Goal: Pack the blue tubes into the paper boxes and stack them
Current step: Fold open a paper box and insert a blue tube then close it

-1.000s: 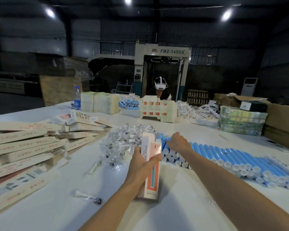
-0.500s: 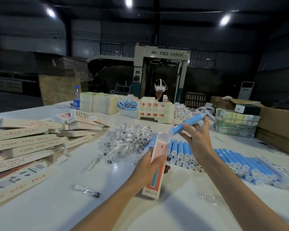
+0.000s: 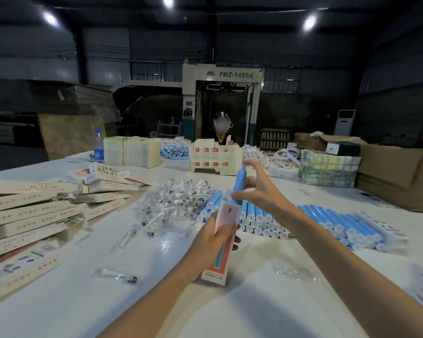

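The right grip [image 3: 257, 191] pinched a blue tube [image 3: 239, 181] between thumb and fingertips, its long axis nearly upright and its lower end at the open mouth of the paper box [image 3: 226, 215] just below. The left grip [image 3: 210, 242] was curled round that box, which stood tilted on the counter [image 3: 156, 301], roughly in line with the tube. The push would likely run straight down, and the loose tubes [image 3: 327, 220] lay to the right.
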Tool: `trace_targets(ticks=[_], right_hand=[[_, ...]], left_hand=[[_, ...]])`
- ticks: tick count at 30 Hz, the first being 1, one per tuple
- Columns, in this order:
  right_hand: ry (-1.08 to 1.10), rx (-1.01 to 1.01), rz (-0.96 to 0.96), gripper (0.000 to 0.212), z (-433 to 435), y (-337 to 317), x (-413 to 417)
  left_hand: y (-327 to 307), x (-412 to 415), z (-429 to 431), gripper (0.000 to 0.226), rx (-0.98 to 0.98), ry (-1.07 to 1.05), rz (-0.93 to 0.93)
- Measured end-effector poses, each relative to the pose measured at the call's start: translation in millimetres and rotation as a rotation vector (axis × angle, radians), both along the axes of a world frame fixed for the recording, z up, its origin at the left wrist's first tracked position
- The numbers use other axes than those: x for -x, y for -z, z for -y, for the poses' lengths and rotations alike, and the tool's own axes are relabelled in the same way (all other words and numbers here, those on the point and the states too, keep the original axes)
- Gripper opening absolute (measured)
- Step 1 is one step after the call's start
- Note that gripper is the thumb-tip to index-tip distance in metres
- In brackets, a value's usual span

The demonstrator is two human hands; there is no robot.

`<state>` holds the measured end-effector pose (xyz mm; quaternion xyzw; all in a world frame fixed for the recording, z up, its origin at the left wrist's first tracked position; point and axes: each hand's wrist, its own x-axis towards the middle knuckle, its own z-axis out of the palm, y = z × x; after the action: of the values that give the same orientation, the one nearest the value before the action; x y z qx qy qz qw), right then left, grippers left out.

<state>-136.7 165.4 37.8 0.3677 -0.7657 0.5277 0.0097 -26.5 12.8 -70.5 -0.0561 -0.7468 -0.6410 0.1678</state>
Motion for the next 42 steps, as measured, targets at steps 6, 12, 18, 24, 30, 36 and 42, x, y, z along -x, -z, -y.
trace_targets(ticks=[6, 12, 18, 24, 30, 36, 42], right_hand=[[0.037, -0.043, -0.136, 0.015, 5.1, 41.9, 7.4], [0.158, 0.203, 0.031, 0.017, 30.3, 72.2, 9.1], [0.090, -0.070, -0.110, 0.042, 80.3, 103.3, 13.6], [0.018, -0.430, -0.310, 0.064, 115.8, 121.1, 17.4], [-0.088, -0.631, -0.521, 0.057, 128.9, 127.4, 24.0], [-0.113, -0.591, -0.617, 0.053, 162.0, 124.1, 9.9], [-0.135, -0.586, -0.589, 0.035, 211.7, 119.1, -14.4]], left_hand=[[4.1, 4.6, 0.5, 0.030, -0.079, -0.078, -0.008], [2.4, 2.5, 15.3, 0.030, -0.014, -0.313, 0.033], [1.3, -24.1, 62.0, 0.030, 0.124, -0.544, 0.053], [12.0, -51.9, 95.0, 0.027, 0.032, -0.673, 0.001], [13.4, -56.6, 116.6, 0.026, 0.008, -0.713, 0.007], [16.7, -62.5, 130.2, 0.025, -0.070, -0.775, -0.037], [24.6, -64.8, 136.3, 0.031, -0.133, -0.800, -0.028]])
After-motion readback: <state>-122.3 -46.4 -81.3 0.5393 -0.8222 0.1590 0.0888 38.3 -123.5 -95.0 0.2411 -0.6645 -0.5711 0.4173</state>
